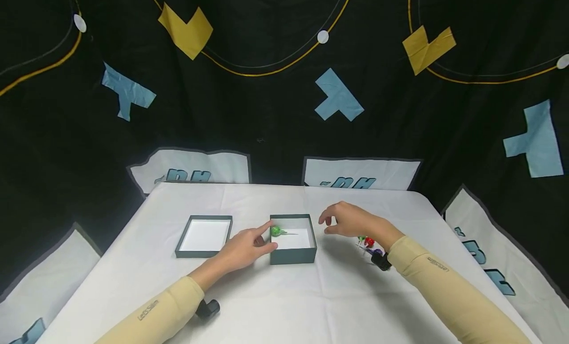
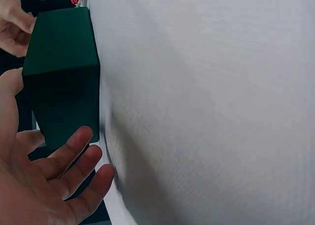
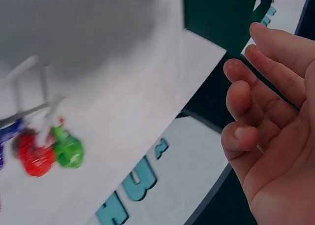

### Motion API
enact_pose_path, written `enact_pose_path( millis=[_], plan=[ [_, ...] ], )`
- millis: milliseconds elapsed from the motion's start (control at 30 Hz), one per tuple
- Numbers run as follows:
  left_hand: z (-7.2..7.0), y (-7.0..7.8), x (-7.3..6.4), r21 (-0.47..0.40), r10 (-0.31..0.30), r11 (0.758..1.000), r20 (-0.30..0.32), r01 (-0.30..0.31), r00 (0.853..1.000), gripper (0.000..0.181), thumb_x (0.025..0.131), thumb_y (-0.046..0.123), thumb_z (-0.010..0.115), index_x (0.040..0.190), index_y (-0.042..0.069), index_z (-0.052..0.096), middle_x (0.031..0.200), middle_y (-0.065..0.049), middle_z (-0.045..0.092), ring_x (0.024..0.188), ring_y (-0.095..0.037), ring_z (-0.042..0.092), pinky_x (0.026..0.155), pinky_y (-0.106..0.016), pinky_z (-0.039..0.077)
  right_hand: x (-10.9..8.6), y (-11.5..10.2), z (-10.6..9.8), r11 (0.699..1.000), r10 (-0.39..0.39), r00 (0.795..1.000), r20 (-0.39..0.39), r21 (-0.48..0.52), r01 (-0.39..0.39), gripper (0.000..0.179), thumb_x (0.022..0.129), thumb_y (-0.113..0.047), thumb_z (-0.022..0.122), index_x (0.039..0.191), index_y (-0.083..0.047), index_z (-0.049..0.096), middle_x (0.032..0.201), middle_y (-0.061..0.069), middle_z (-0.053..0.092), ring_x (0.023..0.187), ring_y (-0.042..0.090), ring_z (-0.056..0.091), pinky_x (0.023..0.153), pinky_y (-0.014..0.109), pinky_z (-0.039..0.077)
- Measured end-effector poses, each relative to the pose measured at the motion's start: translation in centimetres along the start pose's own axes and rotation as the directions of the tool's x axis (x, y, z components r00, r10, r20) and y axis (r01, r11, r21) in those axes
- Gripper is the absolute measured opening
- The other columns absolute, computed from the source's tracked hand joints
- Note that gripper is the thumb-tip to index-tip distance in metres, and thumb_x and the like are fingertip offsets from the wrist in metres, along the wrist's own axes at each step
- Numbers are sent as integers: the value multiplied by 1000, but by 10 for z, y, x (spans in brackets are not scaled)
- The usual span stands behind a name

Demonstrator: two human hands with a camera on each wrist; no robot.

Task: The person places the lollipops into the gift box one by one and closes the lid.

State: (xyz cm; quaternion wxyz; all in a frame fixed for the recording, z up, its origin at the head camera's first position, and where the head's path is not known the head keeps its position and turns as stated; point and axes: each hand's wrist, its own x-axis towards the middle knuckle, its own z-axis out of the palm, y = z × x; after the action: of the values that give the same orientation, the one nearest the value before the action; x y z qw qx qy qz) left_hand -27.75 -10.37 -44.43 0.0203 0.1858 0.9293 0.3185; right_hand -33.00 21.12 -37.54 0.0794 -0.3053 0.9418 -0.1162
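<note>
A dark green box with a white inside stands mid-table. Inside it lies a green-wrapped lollipop, its stick pointing right. My left hand touches the box's left side, index finger at the far corner and thumb near the front one; in the left wrist view its other fingers are spread beside the box wall. My right hand hovers just right of the box with loosely bent fingers, nothing between them. Under my right wrist lie more lollipops, a red one and a green one among them, partly hidden in the head view.
Left of the box lies its shallow lid, white inside turned up. White cloth covers the table. A black curtain with tape pieces hangs behind the far edge. Dark wrist cameras hang below both sleeves.
</note>
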Motion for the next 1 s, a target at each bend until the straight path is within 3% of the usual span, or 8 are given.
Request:
enact_pose_path(
  millis=[500,1000],
  plan=[
    [1,-1,-2,-26,-2,1000,-5,2,1000,71,94,51,65,155,21,43,87,5,63,76,-11,54,68,-31,46,-41,34,3,991,77,997,-24,108,-74,23,91,-19,76,113,-14,75,96,-3,69,67,11,59,60,27,53],
    [2,-1,3,-17,-11,1000,4,11,1000,70,95,50,65,156,23,41,91,4,64,77,-11,55,67,-31,46,-78,68,10,979,122,990,-65,174,-110,24,90,-15,76,114,-10,75,94,-4,69,79,17,58,69,27,51]
  ],
)
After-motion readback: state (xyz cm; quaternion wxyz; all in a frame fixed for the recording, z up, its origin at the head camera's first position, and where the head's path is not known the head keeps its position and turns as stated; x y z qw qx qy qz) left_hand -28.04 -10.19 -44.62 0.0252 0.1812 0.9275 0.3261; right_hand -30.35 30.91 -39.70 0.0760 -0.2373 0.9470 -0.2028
